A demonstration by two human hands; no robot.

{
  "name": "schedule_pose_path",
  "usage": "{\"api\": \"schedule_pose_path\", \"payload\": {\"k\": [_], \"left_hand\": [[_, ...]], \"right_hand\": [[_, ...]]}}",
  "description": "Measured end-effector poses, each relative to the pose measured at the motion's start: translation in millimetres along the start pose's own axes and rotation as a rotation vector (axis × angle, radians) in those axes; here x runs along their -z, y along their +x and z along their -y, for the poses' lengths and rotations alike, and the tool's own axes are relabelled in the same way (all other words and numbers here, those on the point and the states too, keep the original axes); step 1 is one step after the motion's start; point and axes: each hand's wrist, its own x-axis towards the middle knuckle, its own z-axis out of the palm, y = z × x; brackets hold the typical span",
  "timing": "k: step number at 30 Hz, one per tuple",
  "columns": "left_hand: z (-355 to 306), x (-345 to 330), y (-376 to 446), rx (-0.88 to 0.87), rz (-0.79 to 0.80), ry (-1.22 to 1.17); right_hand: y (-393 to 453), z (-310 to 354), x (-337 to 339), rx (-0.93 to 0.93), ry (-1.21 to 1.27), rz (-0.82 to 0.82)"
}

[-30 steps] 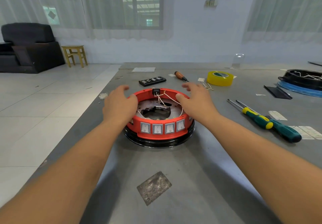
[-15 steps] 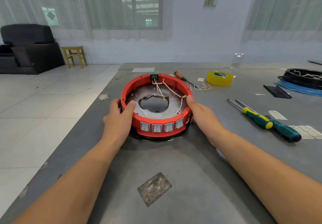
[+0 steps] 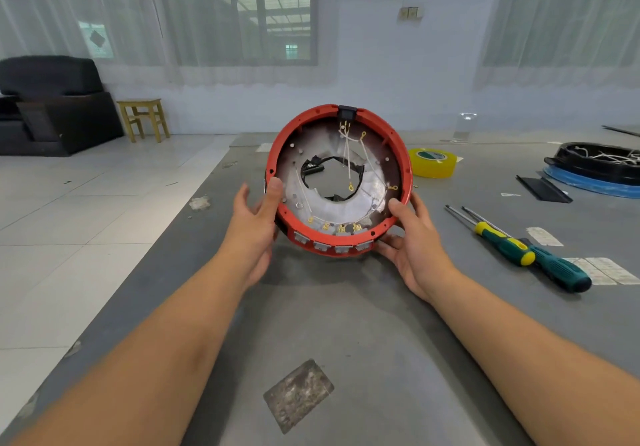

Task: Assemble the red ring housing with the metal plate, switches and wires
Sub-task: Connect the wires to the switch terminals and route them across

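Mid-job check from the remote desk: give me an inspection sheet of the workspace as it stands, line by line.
Surface: grey worktable with a worn grey patch near the front edge.
Job's things: red ring housing tilted up facing the camera; silvery metal plate inside; four grey switches along its lower edge.
Clutter: yellow tape roll, two green-and-yellow screwdrivers, black round tray on blue sheet, paper labels.
Grippers: left hand and right hand hold the housing's sides.
Cables: white wires with yellow terminals hang loose across the plate.
Surroundings: black armchair, wooden stool, curtained windows.
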Motion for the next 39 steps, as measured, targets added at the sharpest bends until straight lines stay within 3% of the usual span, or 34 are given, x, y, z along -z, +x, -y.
{"api": "schedule_pose_path", "payload": {"k": [4,8,16,21,25,28,33,39], "left_hand": [[29,-16,-11,0.205,0.138,-0.125],[37,-12,-7,0.293,0.275,-0.184],[33,-3,3,0.289,0.097,-0.417],[33,8,19,0.19,-0.015,-0.461],[36,12,30,0.099,-0.081,-0.445],[40,12,33,0.085,-0.084,-0.459],[41,12,35,0.097,-0.079,-0.448],[40,12,36,0.118,-0.074,-0.48]], "right_hand": [[2,-1,2,0.021,0.059,-0.044],[11,-3,-3,0.055,0.038,-0.019],[49,-9,-37,0.081,-0.225,0.199],[67,-10,-30,0.233,-0.772,0.345],[80,-27,-4,0.395,-1.283,0.305],[100,-36,3,0.377,-1.612,0.284],[147,-24,7,0.344,-1.848,0.159],[190,-27,8,0.15,-1.963,0.085]]}}
